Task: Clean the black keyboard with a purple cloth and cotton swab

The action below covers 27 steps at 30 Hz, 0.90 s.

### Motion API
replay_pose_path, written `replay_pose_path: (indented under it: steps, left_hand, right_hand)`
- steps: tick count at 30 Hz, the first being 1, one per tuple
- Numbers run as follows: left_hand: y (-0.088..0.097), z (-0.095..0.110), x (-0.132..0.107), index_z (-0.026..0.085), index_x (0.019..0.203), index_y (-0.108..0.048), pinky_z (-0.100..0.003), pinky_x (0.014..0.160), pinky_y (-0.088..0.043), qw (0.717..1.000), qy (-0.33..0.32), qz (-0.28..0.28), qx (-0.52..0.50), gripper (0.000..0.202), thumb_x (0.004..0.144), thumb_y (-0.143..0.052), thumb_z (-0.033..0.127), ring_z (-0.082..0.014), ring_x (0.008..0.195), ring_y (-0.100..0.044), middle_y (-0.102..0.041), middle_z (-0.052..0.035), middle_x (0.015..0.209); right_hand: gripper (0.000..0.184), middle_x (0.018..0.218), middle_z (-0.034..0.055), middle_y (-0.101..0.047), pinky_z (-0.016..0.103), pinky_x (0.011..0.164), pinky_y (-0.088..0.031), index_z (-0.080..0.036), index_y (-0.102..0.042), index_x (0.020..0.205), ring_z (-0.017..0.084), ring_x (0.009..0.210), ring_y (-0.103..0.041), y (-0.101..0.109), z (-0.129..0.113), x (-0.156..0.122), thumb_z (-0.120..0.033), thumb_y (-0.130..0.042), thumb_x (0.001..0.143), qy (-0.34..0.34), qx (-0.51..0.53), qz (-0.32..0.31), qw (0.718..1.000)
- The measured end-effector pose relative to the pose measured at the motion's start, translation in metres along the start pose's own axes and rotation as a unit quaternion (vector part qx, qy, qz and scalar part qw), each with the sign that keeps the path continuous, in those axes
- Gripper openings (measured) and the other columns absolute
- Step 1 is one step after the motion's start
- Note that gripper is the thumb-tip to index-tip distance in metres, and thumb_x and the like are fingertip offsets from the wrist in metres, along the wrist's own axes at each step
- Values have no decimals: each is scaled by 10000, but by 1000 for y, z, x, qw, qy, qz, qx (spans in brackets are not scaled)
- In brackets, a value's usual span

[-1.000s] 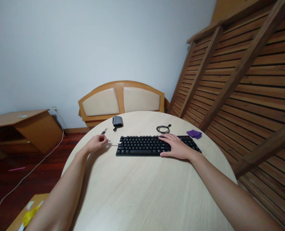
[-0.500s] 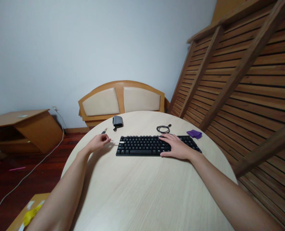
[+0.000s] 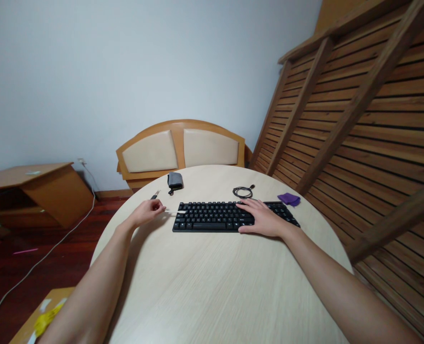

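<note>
A black keyboard (image 3: 212, 217) lies across the table in front of me. My left hand (image 3: 147, 211) is left of it, fingertips pinched round the thin shaft of a cotton swab (image 3: 181, 211). The swab's white tip is over the keys at the keyboard's left end. Spread over the right part of the keyboard, my right hand (image 3: 262, 219) rests with its fingers apart and hides some keys. Just behind my left hand shows a small dark object with a pale tip (image 3: 156, 195), partly covered.
On the round table (image 3: 212, 286) are a grey pouch (image 3: 175, 181) at the back left, a coiled black cable (image 3: 243, 192) behind the keyboard and a purple cloth (image 3: 289, 199) at the right. A wooden headboard (image 3: 181, 148) stands beyond; slatted wood panels (image 3: 369, 129) lean at the right.
</note>
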State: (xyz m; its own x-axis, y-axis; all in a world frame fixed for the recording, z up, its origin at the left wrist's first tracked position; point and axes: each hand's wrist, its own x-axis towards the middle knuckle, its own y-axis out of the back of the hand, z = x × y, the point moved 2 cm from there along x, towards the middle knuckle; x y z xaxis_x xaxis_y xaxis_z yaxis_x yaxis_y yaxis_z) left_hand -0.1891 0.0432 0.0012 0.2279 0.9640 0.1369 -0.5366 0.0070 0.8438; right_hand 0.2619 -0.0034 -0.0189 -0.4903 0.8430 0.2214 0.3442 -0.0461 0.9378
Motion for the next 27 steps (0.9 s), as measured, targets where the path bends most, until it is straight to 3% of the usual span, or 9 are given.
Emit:
replay_pose_path:
  steps: [13,20,27]
  left_hand:
    - [-9,29,3,188,805,-634,-279,588,-376,994,-86,-11,59,477,844,-537,654,-187,635,-549,-647,-36,717]
    - [-14,32,4,197,855,-655,-298,726,-486,992,-118,-27,42,262,848,-563,442,-224,845,-640,-704,-69,904]
    - [-18,47,2,187,869,-676,-362,846,-527,987,-159,-17,26,194,782,-549,306,-242,893,-645,-706,-85,943]
  right_hand:
    - [934,1578,117,-383,587,1197,-209,-272,-488,1481,388,1455,-301,-1,0,0,-775,-656,712,0,5,1,1000]
    - [936,1575,125,-386,593,1193,-217,-267,-487,1482,386,1455,-303,1,-1,0,-781,-647,716,4,4,2,1000]
    - [937,1581,119,-378,583,1198,-212,-269,-484,1484,375,1458,-301,-2,2,0,-785,-642,717,3,0,0,1000]
